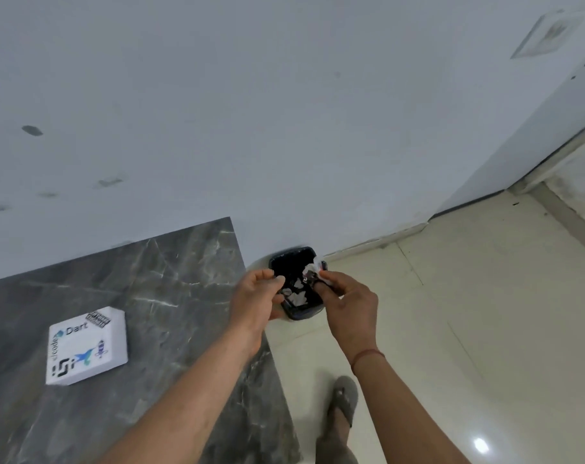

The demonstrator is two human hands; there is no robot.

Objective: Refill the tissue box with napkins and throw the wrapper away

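Surface: grey marble table (170, 296), cream floor (468, 313), white wall (251, 112).
Wrapper (310, 270): crumpled, pinched by right hand (348, 306) fingertips over black bin (296, 262).
Left hand (256, 304): fingers curled, loosely apart, empty.

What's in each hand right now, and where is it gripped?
Right hand pinches the crumpled wrapper at its near end, over the bin. Left hand holds nothing.

A: Where does the single view sit?

B: On the person's head, tilted forward and down, wide-angle, close over both forearms.

A: What fills the frame?

B: A pale blue-white wall (284, 112) across the top, a grey marble tabletop (134, 296) lower left, cream floor tiles (485, 313) lower right.
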